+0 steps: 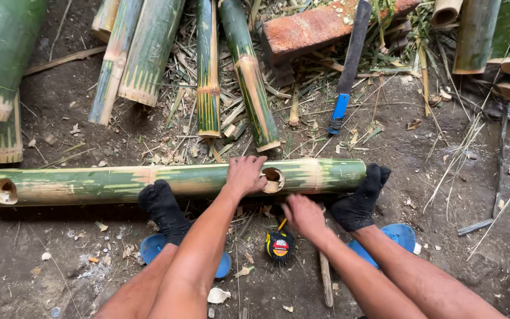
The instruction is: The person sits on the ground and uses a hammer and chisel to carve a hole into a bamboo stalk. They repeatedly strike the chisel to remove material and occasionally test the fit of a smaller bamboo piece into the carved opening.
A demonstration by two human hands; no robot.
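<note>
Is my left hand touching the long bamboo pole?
Touching. The head view shows the left hand resting on top of the long bamboo pole, fingers beside a cut hole.

Long green bamboo pole (119, 183), lying crosswise on dirt, two round holes

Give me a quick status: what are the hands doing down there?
Left hand rests on long green bamboo pole beside its cut round hole. Right hand low, near black-and-yellow tape measure. Black-socked feet brace pole.
</note>
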